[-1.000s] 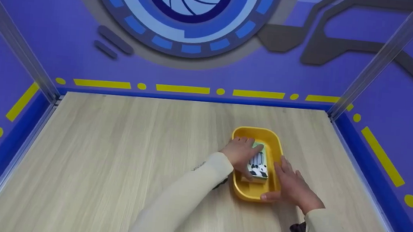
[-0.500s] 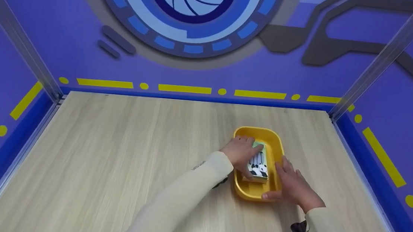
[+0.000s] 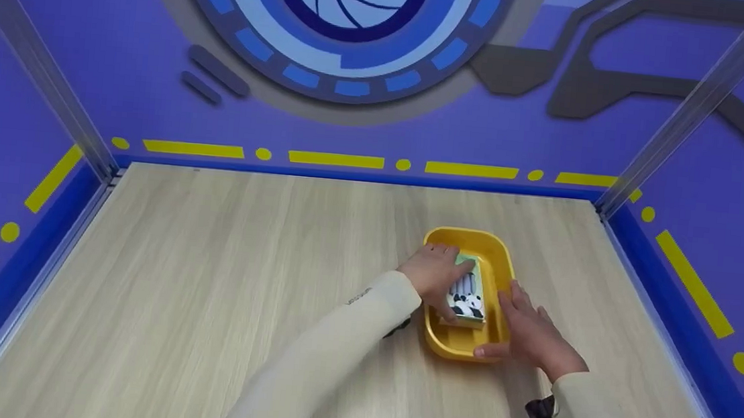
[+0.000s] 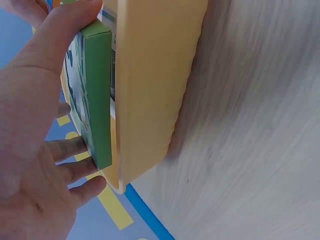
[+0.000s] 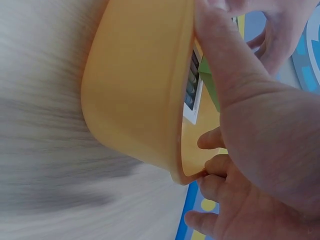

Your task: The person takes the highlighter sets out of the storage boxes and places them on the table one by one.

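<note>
Inside a yellow plastic tub (image 3: pixel 450 350) lies a small green cardboard box (image 3: pixel 465 303) with pandas printed on its top. My left hand (image 3: pixel 432 276) grips this box across its length, thumb at the near end and fingers at the far end, as the left wrist view shows. The green box (image 4: pixel 97 95) tilts there above the tub's rim level. Under it a second flat box with a row of dark pictures (image 5: pixel 191 97) shows partly in the right wrist view. My right hand (image 3: pixel 536 334) holds the tub's right rim, its thumb over the near corner and fingers farther along.
The tub stands right of centre on a light wooden tabletop (image 3: pixel 237 291). Blue-purple panels (image 3: pixel 324 134) with yellow dashes rise behind and on both sides. Clear corner posts (image 3: pixel 682 122) stand at the back corners. Dark devices (image 3: pixel 540 411) sit at the wrists.
The head view has shifted slightly, so the scene sits a little farther right. Both hands, the green box and the tub keep nearly the same places relative to each other.
</note>
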Available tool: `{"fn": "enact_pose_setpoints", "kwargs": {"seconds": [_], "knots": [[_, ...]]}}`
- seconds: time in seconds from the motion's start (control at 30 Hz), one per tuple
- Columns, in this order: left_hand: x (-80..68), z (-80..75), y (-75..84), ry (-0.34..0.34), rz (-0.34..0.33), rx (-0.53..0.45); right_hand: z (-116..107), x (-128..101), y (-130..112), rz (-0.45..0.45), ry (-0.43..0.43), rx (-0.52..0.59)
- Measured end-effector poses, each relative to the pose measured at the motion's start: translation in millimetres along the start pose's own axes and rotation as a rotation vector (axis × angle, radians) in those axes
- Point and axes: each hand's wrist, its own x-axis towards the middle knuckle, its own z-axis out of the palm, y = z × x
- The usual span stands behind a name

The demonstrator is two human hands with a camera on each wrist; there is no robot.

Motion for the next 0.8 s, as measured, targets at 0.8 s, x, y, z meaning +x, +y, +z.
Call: {"fn": "enact_pose_setpoints", "kwargs": {"seconds": [0.8], "knots": [[-9.6, -6.6, -8.5, -0.002, 0.014, 0.014, -0.7, 3.1, -1.3, 0.019, -0.010, 0.001]]}}
